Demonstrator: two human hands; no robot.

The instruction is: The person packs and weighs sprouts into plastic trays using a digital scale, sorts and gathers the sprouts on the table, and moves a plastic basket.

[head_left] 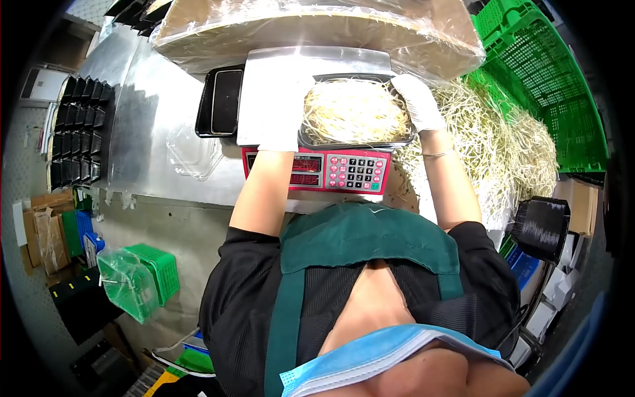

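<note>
A black plastic tray (357,143) heaped with pale bean sprouts (356,111) sits over the plate of a red scale (317,173). My left hand (286,114), in a white glove, is at the tray's left side; glare blends it into the bright scale plate (261,86), so its fingers hardly show. On the other side, my right hand (418,102), also gloved in white, grips the tray's upper right rim, fingers at the edge. The scale's keypad and lit red display face me, with digits too blurred to read.
A big pile of loose sprouts (489,139) spreads at the right, beside a green crate (552,86). Behind the scale stands a plastic-lined box (317,33). Black trays (221,99) and a clear lid (193,151) lie left; more stacked black trays (79,132) stand at the far left.
</note>
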